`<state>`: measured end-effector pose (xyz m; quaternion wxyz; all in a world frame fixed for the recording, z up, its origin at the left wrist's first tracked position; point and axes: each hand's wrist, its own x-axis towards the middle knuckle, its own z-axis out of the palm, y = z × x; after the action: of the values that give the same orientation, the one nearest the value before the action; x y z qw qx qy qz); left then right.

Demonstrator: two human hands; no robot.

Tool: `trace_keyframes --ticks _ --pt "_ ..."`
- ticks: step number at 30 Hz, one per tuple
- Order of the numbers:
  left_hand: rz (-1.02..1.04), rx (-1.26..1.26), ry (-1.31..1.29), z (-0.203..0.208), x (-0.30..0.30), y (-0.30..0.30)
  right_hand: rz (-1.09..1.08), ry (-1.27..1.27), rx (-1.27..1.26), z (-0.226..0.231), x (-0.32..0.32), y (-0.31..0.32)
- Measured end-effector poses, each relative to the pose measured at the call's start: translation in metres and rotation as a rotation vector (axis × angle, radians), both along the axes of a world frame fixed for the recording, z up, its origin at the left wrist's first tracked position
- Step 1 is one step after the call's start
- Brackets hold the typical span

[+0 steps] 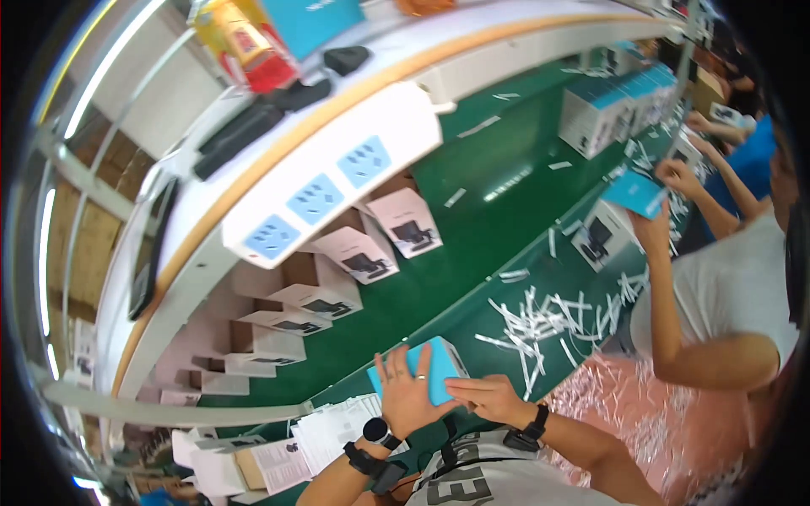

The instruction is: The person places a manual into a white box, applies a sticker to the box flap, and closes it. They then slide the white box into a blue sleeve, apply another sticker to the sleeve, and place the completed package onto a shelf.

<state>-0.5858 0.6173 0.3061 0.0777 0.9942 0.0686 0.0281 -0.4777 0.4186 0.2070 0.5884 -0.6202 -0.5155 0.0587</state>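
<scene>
A: What is held by the left hand (411, 395)?

B: A flat blue box (432, 371) is covered by it. The palm is laid on the box's near side with the fingers spread wide and flat; nothing is gripped inside a closed fist. A ring is seen on one finger and a dark watch on the wrist.

A: And the right hand (487, 396)?

B: It is placed against the box's lower right edge, fingers extended and lightly curved, touching the box. Whether the edge is pinched cannot be told. A dark strap is worn on that wrist.

A: Where is the box found?

B: At the near edge of the green bench (472, 244), just in front of the person's chest, tilted slightly.

A: What is seen around it?

B: White paper strips (540, 325) are scattered just right of the box. Printed leaflets (329, 430) are stacked to its left. Open pink cartons (363, 253) are lined up farther back on the green surface, under a white shelf edge carrying a strip of blue sockets (321, 198).

A: Is anyone else in view?

B: Another person's hand (651, 226) is raised at the right, with a blue box (634, 194) held in it, well apart from the first one.
</scene>
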Motion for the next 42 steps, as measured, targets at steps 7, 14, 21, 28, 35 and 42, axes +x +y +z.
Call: trace_keyframes --ticks 7,14,21,28,35,42 --pt "0.151 0.081 -0.078 0.035 -0.014 0.145 -0.237 0.34 -0.222 -0.04 0.026 -0.029" --pt "0.551 0.332 0.023 -0.015 -0.045 0.253 -0.304 0.415 -0.574 -0.123 0.028 -0.099" --pt "0.55 0.248 -0.056 0.0 -0.026 0.254 -0.347 0.505 -0.7 -0.158 0.04 -0.094" --pt "0.467 0.404 -0.553 -0.006 0.113 0.21 -0.423 0.339 -0.762 -0.18 0.027 -0.108" --pt "0.561 -0.615 -0.873 0.039 0.179 0.204 -0.203 0.021 -0.798 -0.044 0.03 -0.064" --pt "0.062 0.337 -0.328 0.041 -0.022 0.107 -0.122 0.399 -0.684 -0.063 0.035 -0.066"
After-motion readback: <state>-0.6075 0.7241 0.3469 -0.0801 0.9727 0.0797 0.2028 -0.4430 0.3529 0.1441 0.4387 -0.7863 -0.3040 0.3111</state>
